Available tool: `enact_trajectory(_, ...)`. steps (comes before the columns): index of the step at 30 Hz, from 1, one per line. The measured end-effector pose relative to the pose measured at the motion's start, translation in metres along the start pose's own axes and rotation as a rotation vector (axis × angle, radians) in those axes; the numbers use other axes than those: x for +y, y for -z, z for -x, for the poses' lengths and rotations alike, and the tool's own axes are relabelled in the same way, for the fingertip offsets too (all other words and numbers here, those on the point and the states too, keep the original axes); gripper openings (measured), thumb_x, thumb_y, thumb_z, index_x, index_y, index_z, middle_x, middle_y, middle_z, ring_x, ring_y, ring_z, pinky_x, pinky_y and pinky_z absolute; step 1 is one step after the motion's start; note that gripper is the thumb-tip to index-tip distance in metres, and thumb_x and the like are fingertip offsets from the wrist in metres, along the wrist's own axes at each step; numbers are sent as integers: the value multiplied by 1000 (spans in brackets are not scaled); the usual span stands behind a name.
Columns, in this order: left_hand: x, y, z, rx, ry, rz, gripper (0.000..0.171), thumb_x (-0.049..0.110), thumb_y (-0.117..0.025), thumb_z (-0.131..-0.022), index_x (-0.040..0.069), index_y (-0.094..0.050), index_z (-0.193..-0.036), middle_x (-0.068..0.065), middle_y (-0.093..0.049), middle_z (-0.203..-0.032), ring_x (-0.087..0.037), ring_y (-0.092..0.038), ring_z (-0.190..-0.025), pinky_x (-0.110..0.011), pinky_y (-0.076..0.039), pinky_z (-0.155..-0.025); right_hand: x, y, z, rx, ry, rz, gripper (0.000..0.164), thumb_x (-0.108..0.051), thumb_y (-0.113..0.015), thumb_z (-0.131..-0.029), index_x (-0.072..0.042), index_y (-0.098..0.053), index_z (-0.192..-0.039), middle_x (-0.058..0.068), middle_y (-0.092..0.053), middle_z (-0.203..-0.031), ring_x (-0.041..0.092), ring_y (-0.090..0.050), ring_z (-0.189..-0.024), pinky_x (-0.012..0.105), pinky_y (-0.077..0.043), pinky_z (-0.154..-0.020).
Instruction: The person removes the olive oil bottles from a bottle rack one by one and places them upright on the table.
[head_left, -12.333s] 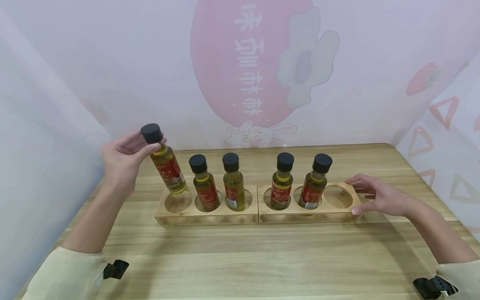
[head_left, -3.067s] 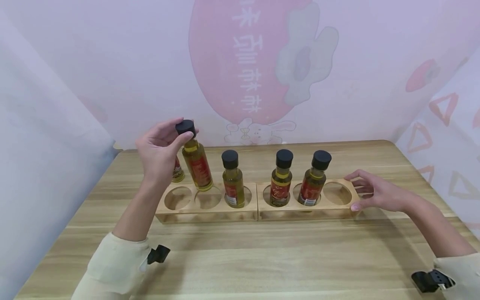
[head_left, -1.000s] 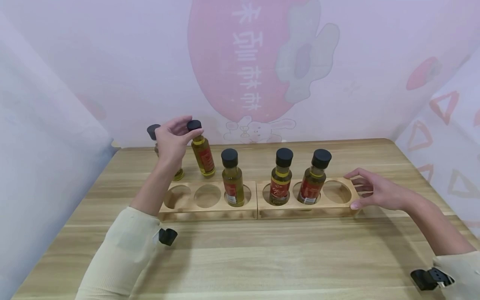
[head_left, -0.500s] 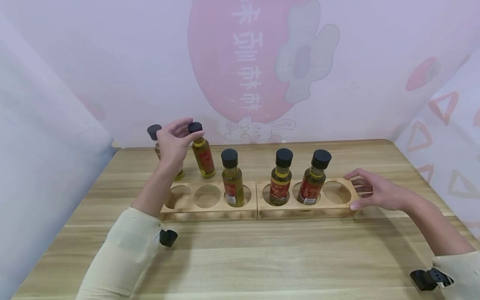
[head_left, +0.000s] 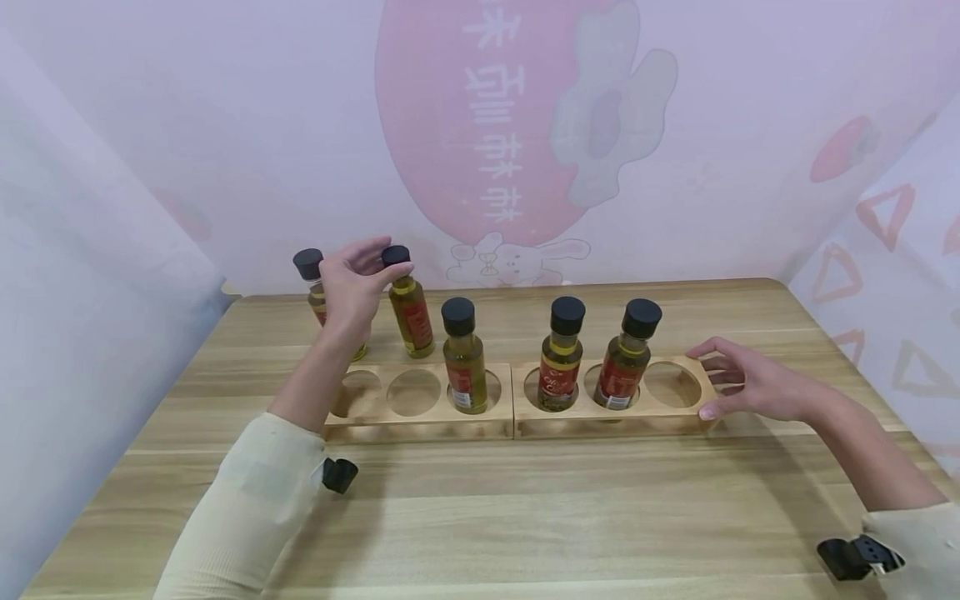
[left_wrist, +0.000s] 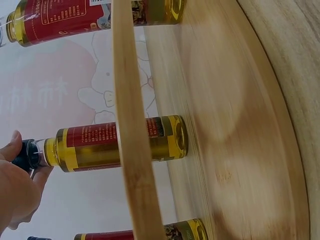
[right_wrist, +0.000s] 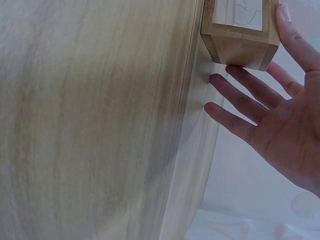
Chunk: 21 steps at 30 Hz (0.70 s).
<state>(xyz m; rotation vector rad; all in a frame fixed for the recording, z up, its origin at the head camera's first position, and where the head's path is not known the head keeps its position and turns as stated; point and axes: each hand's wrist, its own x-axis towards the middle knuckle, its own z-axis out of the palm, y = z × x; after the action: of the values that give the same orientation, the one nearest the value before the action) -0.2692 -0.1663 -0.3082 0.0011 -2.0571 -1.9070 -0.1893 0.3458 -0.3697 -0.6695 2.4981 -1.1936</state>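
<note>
My left hand (head_left: 354, 287) pinches the black cap of an olive oil bottle (head_left: 415, 321) with a red label. That bottle stands upright on the table behind the left wooden rack (head_left: 375, 412); in the left wrist view its base shows beyond the rack's top board. Another olive oil bottle (head_left: 317, 302) stands just left of it, partly covered by my hand and forearm. At the far right end, my right hand (head_left: 757, 385) grips the right wooden rack (head_left: 678, 425), thumb on the front corner and index finger at the back one. Its other fingers spread past the rack's end.
One bottle (head_left: 466, 375) sits in the left rack's right hole. Two more, a bottle (head_left: 560, 367) and its neighbour bottle (head_left: 624, 367), fill the right rack's left and middle holes. The racks meet end to end on the wooden table (head_left: 480, 517). A printed curtain (head_left: 300, 125) hangs behind.
My left hand first took the leftmost bottle from its hole to behind the rack, then the middle one. Lately that second bottle has shifted slightly right. My right hand stayed put.
</note>
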Motion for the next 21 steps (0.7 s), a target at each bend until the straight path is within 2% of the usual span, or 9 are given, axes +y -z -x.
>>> enact_trajectory(12,-3,-2,0,-20,-29,3,49,7,-85,-86,2,-69,-132,-16,-69,-134,-14,-70,-110,-29,-54,-104,0,1,0,-4,-4,-3,72,-2,-85,-84,10,-39,-139,41,-53,-139,65,-50,-126,68,-51,-98)
enact_trajectory(21,-5,-3,0,-42,-20,6,47,10,-83,-89,-1,-68,-132,-14,-70,-129,-12,-70,-108,-32,-53,-107,1,1,0,1,-1,-5,71,-1,-85,-84,10,-40,-138,40,-53,-138,64,-51,-126,66,-51,-98)
